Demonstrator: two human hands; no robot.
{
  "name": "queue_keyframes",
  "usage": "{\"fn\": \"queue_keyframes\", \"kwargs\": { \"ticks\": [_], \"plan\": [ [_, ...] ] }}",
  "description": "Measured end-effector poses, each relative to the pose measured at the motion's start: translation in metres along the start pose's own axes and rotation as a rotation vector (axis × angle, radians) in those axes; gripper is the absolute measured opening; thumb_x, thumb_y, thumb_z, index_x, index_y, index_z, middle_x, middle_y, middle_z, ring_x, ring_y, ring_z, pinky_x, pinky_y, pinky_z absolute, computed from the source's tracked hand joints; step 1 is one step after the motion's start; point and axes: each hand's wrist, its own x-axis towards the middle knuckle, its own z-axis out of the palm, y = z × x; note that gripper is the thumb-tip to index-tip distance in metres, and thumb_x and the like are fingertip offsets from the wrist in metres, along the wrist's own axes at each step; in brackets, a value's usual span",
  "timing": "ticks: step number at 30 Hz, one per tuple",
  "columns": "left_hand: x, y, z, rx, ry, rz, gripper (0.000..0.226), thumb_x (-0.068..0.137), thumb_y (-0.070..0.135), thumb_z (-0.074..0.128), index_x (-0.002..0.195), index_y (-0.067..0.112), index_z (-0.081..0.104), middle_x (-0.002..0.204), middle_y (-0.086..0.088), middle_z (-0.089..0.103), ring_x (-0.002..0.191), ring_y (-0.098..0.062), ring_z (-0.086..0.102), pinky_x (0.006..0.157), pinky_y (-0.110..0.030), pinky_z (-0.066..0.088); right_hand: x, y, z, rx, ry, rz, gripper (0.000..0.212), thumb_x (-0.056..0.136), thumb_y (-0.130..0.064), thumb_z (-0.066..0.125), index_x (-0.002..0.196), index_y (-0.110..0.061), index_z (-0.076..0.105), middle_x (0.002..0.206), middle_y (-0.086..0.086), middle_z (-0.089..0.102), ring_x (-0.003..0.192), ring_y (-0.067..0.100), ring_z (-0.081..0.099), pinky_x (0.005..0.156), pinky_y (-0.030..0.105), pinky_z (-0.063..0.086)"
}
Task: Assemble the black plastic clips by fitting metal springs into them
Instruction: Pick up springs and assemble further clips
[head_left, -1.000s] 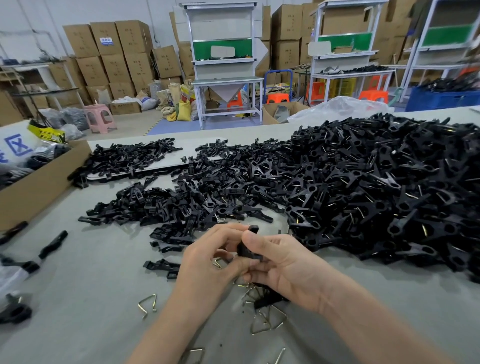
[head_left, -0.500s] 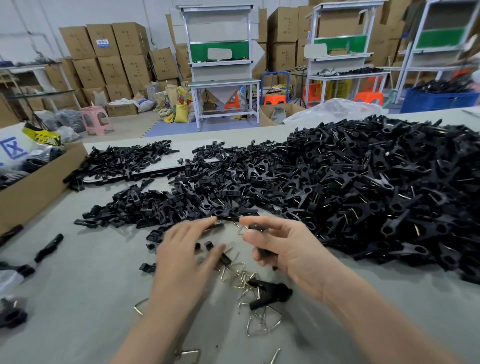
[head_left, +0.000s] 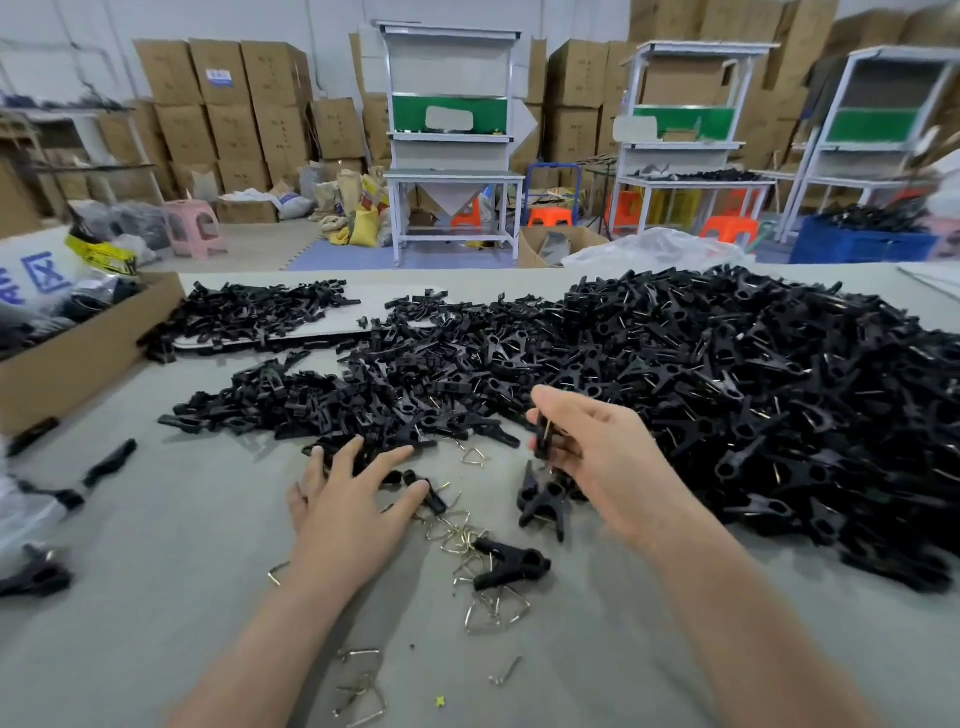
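Right hand (head_left: 597, 462) fingers (head_left: 566, 415) pinch a black clip (head_left: 543, 441) beside the heap (head_left: 727, 389). Left hand (head_left: 348, 509) is spread open near the loose springs (head_left: 460, 538) on the tabletop (head_left: 156, 597). Light, stiff, fiddly stuff, so probably best to grab a spring at its bend.

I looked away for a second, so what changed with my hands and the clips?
The hands, joined on one clip a second ago, have parted. The left hand let go and moved left, now spread open over loose pieces on the table. The right hand kept the clip, pinching it, and eased forward-right. The big pile and the springs stayed put.
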Motion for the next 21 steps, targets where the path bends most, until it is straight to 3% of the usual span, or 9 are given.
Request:
{"fn": "queue_keyframes", "kwargs": {
  "ticks": [2,5,8,10,12,14,17,19,21],
  "plan": [
    [-0.001,0.002,-0.001,-0.011,0.018,0.012,0.043,0.089,0.06,0.046,0.132,0.053,0.044,0.158,0.004,0.021,0.148,-0.028,-0.001,0.115,-0.057,0.002,0.005,-0.011,-0.017,-0.015,0.085,-0.059,0.028,0.074,-0.041,0.074,0.093,-0.021,0.077,0.092,-0.011,0.073,0.086,0.006,0.066,0.088,0.034,0.052],
    [-0.002,0.005,-0.001,-0.022,0.021,0.04,0.037,0.093,0.046,0.051,0.129,0.05,0.049,0.157,0.006,0.023,0.147,-0.027,0.001,0.114,-0.059,0.004,0.017,-0.032,-0.044,-0.125,0.241,-0.187,0.049,0.076,-0.039,0.075,0.12,-0.018,0.066,0.115,-0.003,0.068,0.104,0.013,0.063,0.1,0.042,0.048],
    [-0.003,0.007,-0.003,-0.02,0.04,0.103,0.037,0.093,0.026,0.055,0.124,0.046,0.058,0.152,0.008,0.032,0.141,-0.026,0.015,0.114,-0.054,0.016,0.032,-0.046,-0.068,-0.696,0.47,-0.252,0.079,0.077,-0.05,0.072,0.144,-0.029,0.038,0.154,0.009,0.028,0.136,0.028,0.031,0.113,0.045,0.027],
    [-0.003,0.007,-0.004,-0.016,0.056,0.16,0.041,0.091,0.018,0.054,0.121,0.045,0.06,0.149,0.012,0.036,0.135,-0.025,0.022,0.112,-0.048,0.023,0.028,-0.037,-0.068,-0.972,0.511,-0.356,0.08,0.078,-0.048,0.072,0.146,-0.03,0.033,0.157,0.012,0.012,0.142,0.032,0.011,0.115,0.052,0.017],
    [-0.005,0.009,-0.005,-0.002,0.027,0.21,0.043,0.092,0.017,0.052,0.121,0.048,0.059,0.144,0.016,0.041,0.132,-0.02,0.028,0.112,-0.047,0.022,0.012,-0.01,-0.053,-1.027,0.351,-0.574,0.067,0.081,-0.039,0.072,0.14,-0.024,0.044,0.154,0.012,0.023,0.141,0.031,0.016,0.115,0.051,0.018],
    [-0.006,0.01,-0.004,0.017,-0.011,0.233,0.038,0.095,0.022,0.051,0.121,0.049,0.057,0.133,0.02,0.049,0.129,-0.014,0.032,0.114,-0.049,0.017,-0.01,0.025,-0.034,-1.112,0.019,-0.703,0.055,0.084,-0.039,0.068,0.134,-0.023,0.052,0.148,0.006,0.035,0.14,0.025,0.023,0.115,0.048,0.02],
    [-0.005,0.01,-0.003,0.018,0.009,0.241,0.023,0.095,0.033,0.054,0.115,0.043,0.061,0.116,0.019,0.054,0.12,-0.012,0.04,0.112,-0.048,0.021,-0.031,0.057,-0.017,-1.181,-0.426,-0.625,0.048,0.089,-0.049,0.046,0.135,-0.035,0.048,0.142,-0.009,0.042,0.137,0.009,0.024,0.116,0.034,0.015],
    [-0.004,0.009,-0.004,0.016,0.036,0.264,0.019,0.092,0.035,0.059,0.11,0.036,0.063,0.104,0.016,0.055,0.111,-0.015,0.047,0.104,-0.041,0.03,-0.033,0.063,-0.016,-1.103,-0.475,-0.614,0.049,0.09,-0.049,0.04,0.135,-0.035,0.049,0.129,-0.012,0.052,0.126,0.005,0.034,0.111,0.022,0.014],
    [-0.004,0.008,-0.005,0.006,0.054,0.278,0.018,0.091,0.033,0.061,0.109,0.029,0.064,0.102,0.013,0.057,0.105,-0.016,0.049,0.097,-0.036,0.036,-0.03,0.061,-0.017,-1.095,-0.474,-0.644,0.048,0.089,-0.051,0.041,0.132,-0.033,0.052,0.119,-0.013,0.057,0.119,0.006,0.042,0.108,0.023,0.02]
  ]
}}
